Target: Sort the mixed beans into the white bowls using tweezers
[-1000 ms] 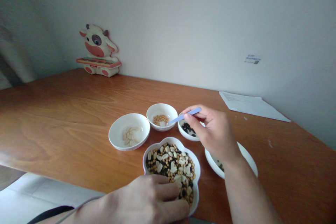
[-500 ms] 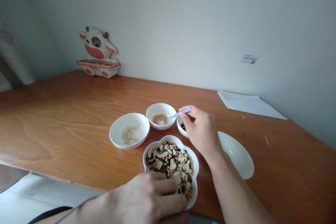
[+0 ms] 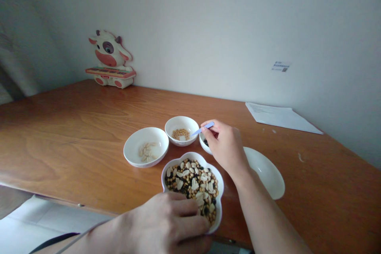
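Pinched in my right hand (image 3: 229, 147) is a pair of slim lilac tweezers (image 3: 205, 127). Their pointed tip is over the right side of a small white bowl (image 3: 196, 122) of yellow soybeans (image 3: 180, 134). My left hand (image 3: 169, 218) curls over the near left rim of a flower-shaped bowl (image 3: 219, 210), with its fingertips partly hidden. That bowl holds mixed soybeans, black beans and peanuts (image 3: 195, 184). To the left stands a white bowl (image 3: 127, 152) with some peanuts (image 3: 146, 151). Behind my right hand, another bowl (image 3: 205, 147) with dark beans is partly covered.
A white oval dish (image 3: 270, 174) lies right of my right forearm. Sheets of paper (image 3: 279, 117) rest at the back right, near the wall. A cow-shaped toy keyboard (image 3: 110, 59) stands at the back left of the wooden table (image 3: 74, 139).
The whole view has shifted slightly. Both hands keep nearly the same pose, with the tweezers' tip still over the soybean bowl.
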